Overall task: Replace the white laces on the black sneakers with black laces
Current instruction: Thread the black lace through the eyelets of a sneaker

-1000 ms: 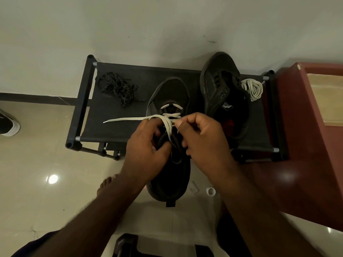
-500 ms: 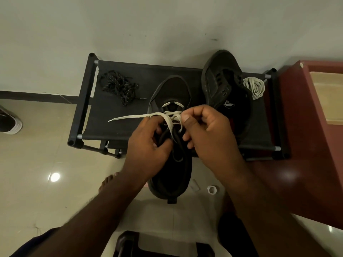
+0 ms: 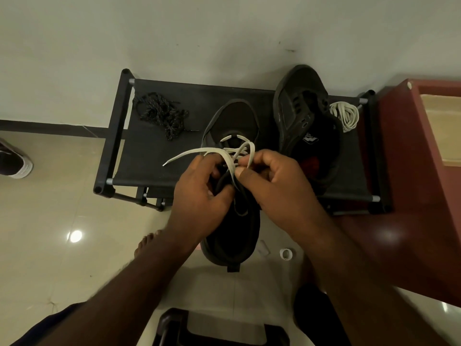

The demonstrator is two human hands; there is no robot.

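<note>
A single head-worn wide-angle view looks steeply down, close over the bench beside the wall, its edges seemingly bowed.

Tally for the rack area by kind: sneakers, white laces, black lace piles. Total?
Sneakers: 2, one part-laced, one unlaced
White laces: 2, one in the shoe, one coiled
Black lace piles: 1
Total: 5

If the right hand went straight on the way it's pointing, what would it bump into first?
Probably the left hand. The right hand, pinching the white lace, points across at its fingers above the sneaker it holds. Depth is hard to judge.
</note>
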